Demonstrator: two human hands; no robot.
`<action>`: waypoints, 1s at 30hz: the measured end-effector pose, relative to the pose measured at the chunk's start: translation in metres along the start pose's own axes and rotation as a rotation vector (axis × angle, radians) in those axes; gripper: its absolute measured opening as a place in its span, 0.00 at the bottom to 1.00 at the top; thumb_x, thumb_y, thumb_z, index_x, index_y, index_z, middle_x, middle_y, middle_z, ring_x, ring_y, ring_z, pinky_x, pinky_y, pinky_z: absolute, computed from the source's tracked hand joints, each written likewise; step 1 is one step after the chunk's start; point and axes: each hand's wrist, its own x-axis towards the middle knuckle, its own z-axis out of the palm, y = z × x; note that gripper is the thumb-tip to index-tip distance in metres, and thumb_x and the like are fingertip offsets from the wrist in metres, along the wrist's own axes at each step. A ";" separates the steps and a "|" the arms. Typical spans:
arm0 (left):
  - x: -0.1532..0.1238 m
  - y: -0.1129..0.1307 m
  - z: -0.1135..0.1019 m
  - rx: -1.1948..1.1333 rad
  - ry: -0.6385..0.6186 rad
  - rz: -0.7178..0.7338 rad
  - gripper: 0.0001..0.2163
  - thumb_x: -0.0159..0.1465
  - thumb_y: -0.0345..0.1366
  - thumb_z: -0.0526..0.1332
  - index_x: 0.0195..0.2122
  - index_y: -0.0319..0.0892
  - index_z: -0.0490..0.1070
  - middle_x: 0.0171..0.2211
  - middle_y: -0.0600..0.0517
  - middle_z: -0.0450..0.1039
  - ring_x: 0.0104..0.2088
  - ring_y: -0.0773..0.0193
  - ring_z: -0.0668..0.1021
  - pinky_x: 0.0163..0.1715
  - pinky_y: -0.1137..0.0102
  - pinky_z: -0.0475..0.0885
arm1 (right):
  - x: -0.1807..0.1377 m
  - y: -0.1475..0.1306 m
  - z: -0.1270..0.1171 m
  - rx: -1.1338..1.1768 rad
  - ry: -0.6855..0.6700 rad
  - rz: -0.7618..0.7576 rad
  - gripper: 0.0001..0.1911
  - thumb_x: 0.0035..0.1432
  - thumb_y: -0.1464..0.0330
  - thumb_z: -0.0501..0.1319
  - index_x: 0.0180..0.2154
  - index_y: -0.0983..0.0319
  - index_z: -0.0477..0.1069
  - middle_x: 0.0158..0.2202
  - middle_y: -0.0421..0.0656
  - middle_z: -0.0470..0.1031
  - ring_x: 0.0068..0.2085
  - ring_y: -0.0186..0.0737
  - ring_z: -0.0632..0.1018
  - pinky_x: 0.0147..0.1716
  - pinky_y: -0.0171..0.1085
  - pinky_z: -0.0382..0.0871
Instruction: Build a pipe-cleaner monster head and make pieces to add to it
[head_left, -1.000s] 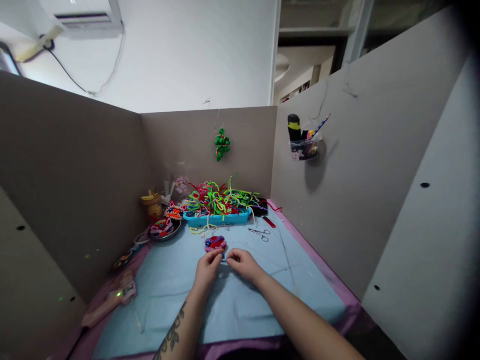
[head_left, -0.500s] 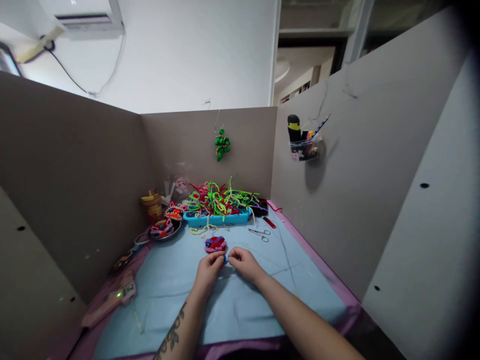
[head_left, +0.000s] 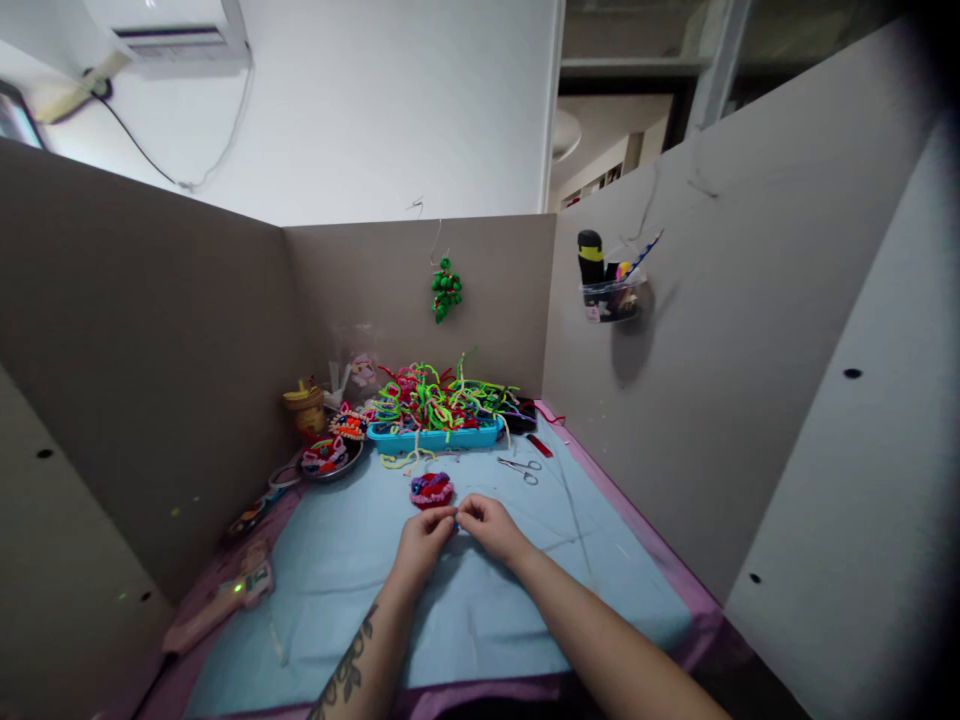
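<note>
Above the blue cloth, my left hand (head_left: 426, 536) and my right hand (head_left: 489, 524) meet at the fingertips, both pinched closed. Between them is a small blue piece (head_left: 455, 524), mostly covered by the fingers, so its kind is unclear; it may be a bit of pipe cleaner. Just beyond my left hand lies a round red, pink and purple pipe-cleaner ornament (head_left: 431, 490). A pair of scissors (head_left: 522, 469) rests on the cloth, past my right hand.
Tangled colourful pipe cleaners (head_left: 435, 400) fill a blue tray (head_left: 435, 440) at the back. Left of it sits a metal bowl (head_left: 330, 470) of fuzzy pieces. A pink glue gun (head_left: 225, 605) with a lit green light lies front left. Grey partitions (head_left: 420, 290) stand around the table.
My left fingertips have shifted slightly right to meet the right ones, and less of the blue piece shows. The ornament and scissors stay where they were.
</note>
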 end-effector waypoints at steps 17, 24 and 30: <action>-0.002 0.002 0.003 -0.092 -0.014 -0.086 0.22 0.43 0.44 0.73 0.35 0.37 0.72 0.19 0.55 0.73 0.20 0.67 0.74 0.23 0.74 0.64 | 0.002 -0.001 -0.003 0.058 -0.017 0.070 0.08 0.49 0.65 0.59 0.23 0.61 0.65 0.18 0.33 0.61 0.23 0.31 0.62 0.25 0.31 0.56; -0.002 0.003 0.004 -0.149 -0.024 -0.099 0.23 0.39 0.43 0.75 0.35 0.37 0.73 0.23 0.52 0.76 0.24 0.63 0.78 0.26 0.71 0.69 | 0.005 0.005 -0.003 0.114 0.040 0.127 0.12 0.52 0.60 0.58 0.24 0.61 0.63 0.16 0.31 0.57 0.19 0.29 0.57 0.19 0.30 0.51; -0.002 0.005 0.003 -0.194 0.003 -0.103 0.23 0.37 0.39 0.76 0.33 0.38 0.73 0.24 0.50 0.78 0.25 0.63 0.79 0.28 0.71 0.70 | 0.005 0.007 0.000 0.135 0.033 0.128 0.12 0.51 0.60 0.59 0.24 0.61 0.63 0.16 0.31 0.58 0.19 0.29 0.58 0.20 0.31 0.51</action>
